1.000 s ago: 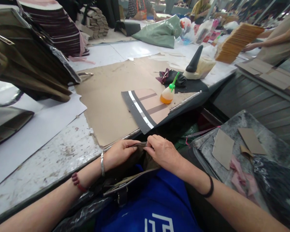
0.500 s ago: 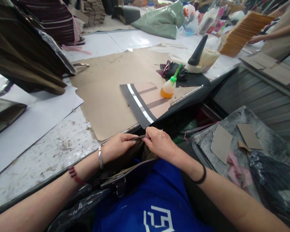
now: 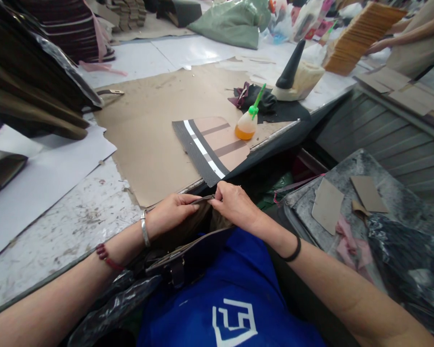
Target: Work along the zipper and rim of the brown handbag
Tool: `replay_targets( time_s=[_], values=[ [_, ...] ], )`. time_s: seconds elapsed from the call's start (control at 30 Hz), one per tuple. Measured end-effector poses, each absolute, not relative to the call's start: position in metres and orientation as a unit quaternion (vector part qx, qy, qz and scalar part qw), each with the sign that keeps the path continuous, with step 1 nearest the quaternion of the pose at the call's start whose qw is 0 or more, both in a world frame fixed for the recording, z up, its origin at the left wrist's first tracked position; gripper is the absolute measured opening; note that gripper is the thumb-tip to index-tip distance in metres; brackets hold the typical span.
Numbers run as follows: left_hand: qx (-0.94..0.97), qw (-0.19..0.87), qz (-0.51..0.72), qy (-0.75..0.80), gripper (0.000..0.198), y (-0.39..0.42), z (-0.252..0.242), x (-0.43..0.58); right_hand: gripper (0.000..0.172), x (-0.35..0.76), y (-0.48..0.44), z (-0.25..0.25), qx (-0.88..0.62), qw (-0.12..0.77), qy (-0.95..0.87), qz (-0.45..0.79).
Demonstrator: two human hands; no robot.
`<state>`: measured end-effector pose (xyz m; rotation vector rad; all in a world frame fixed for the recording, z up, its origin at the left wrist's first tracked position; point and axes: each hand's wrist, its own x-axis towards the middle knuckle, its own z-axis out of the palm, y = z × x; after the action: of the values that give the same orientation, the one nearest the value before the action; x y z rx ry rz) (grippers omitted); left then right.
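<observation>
A translucent squeeze bottle [image 3: 247, 123], orange liquid [image 3: 244, 133] in its bottom, stands upright at the edge of a curved, striped panel [image 3: 202, 147]. Nearer than the bottle, left hand [image 3: 170, 213] and right hand [image 3: 237, 203] each pinch, in a fingertip grip, the thin rim of a brown bag [image 3: 203, 198]. Left of the bottle, a tan sheet [image 3: 144, 140] overlaps the scuffed white table [image 3: 90, 212].

To me, the bag [image 3: 202, 251] looks like smooth leather; beyond it are matt brown paper [image 3: 148, 125] and a translucent plastic bottle [image 3: 246, 126].
</observation>
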<state>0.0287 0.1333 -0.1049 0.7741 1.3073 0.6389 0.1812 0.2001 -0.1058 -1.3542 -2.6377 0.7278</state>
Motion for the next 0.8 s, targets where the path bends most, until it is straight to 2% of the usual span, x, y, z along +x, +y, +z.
replay_targets(
  time_s=[0.2, 0.33, 0.8],
  values=[
    [0.36, 0.683, 0.286, 0.567, 0.039, 0.137, -0.114, 0.024, 0.014, 0.182, 0.205, -0.107, -0.424, 0.07, -0.857, 0.283],
    [0.363, 0.671, 0.274, 0.586, 0.039, 0.14, -0.113, 0.023, 0.005, 0.181, 0.212, -0.112, -0.384, 0.058, -0.874, 0.293],
    [0.297, 0.684, 0.287, 0.602, 0.039, 0.14, -0.106, 0.031, 0.002, 0.178, 0.221, -0.119, -0.368, 0.062, -0.862, 0.343]
  ],
)
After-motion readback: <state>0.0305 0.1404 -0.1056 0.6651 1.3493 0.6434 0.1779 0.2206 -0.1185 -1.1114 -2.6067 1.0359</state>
